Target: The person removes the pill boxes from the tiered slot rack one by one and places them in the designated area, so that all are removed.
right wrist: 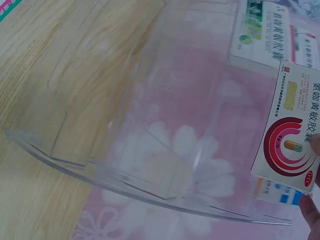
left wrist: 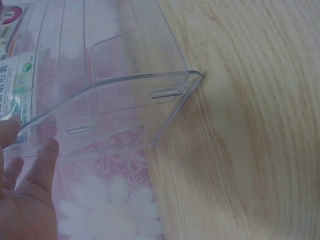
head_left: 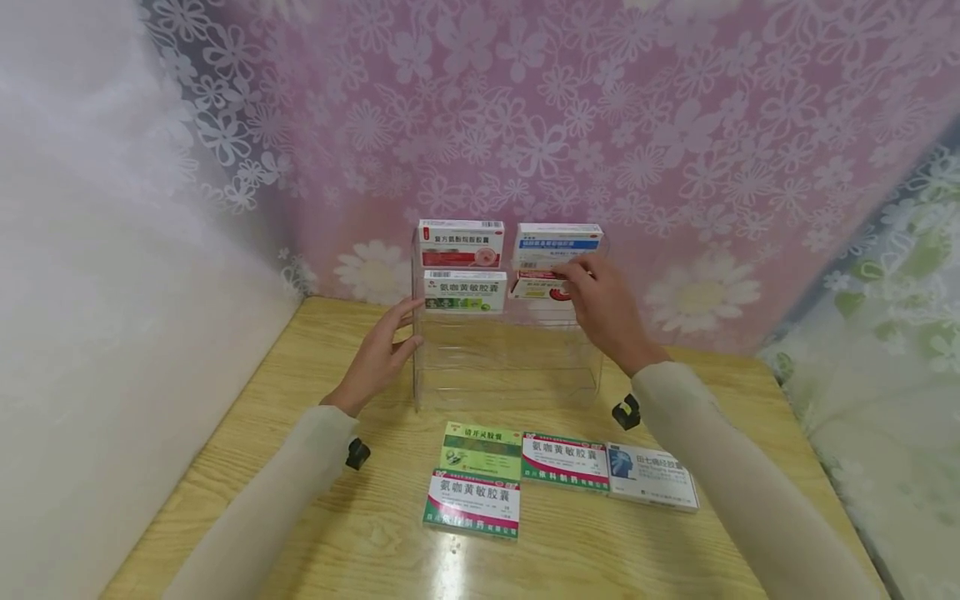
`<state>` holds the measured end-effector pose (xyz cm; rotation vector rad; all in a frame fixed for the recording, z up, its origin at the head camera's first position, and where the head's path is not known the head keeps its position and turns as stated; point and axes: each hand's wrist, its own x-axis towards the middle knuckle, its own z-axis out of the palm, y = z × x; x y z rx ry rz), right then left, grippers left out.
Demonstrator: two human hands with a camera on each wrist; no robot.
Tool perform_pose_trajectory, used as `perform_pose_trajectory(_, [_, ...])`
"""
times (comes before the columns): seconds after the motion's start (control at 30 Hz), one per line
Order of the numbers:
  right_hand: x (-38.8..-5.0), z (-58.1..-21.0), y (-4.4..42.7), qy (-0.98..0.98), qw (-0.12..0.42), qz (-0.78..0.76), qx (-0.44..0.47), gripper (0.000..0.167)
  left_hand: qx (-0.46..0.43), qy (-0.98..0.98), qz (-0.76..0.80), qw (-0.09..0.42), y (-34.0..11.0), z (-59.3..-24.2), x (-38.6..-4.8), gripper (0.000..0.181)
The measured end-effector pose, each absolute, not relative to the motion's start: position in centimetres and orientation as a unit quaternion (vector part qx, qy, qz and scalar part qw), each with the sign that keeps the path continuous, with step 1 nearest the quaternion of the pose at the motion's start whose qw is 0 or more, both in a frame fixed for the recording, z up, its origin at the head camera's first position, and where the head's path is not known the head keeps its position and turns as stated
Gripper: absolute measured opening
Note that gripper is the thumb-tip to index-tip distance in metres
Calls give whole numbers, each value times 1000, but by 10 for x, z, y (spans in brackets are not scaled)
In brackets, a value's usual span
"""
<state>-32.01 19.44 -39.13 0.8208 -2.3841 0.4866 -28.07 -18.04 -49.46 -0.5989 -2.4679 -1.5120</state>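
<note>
A clear stepped display rack [head_left: 465, 367] stands on the table. My right hand [head_left: 611, 312] pinches a white medicine box with a red ring design [right wrist: 290, 130] by its edge, at the right of the second tier. My left hand [head_left: 382, 354] rests against the rack's left side with its fingers [left wrist: 42, 165] fairly straight. Beside the pinched box, on the same tier, sits a white and green medicine box [head_left: 465, 293]. The top tier holds a red and white box [head_left: 461, 243] at left and a blue and white box [head_left: 558, 242] at right.
In front of the rack lie a green medicine box [head_left: 480, 450], two matching pink, white and green boxes [head_left: 566, 460], and a white box with a blue head picture [head_left: 652, 477]. Behind the wooden table [head_left: 300, 483] hangs a pink floral curtain [head_left: 525, 108].
</note>
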Motion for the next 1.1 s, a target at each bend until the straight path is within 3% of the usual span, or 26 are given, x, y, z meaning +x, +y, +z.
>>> perform_pose_trajectory(0.17, [-303,-381,200,-877,302,199,316,28,-193,-835,-507,91,-180,-492,-279,67])
perform_pose_trajectory(0.3, [-287,-385,210,-877,279,222,322,27,-191,-838,-504,89,-180,-492,-278,67])
perform_pose_trajectory(0.9, [-212,-448,255,-901,-58,341,260,28,-191,-840,-500,87,-179,-493,-279,66])
perform_pose_trajectory(1.1, [-194,-478,262,-860,-179,384,286,25,-192,-840,-501,87,-180,-494,-280,65])
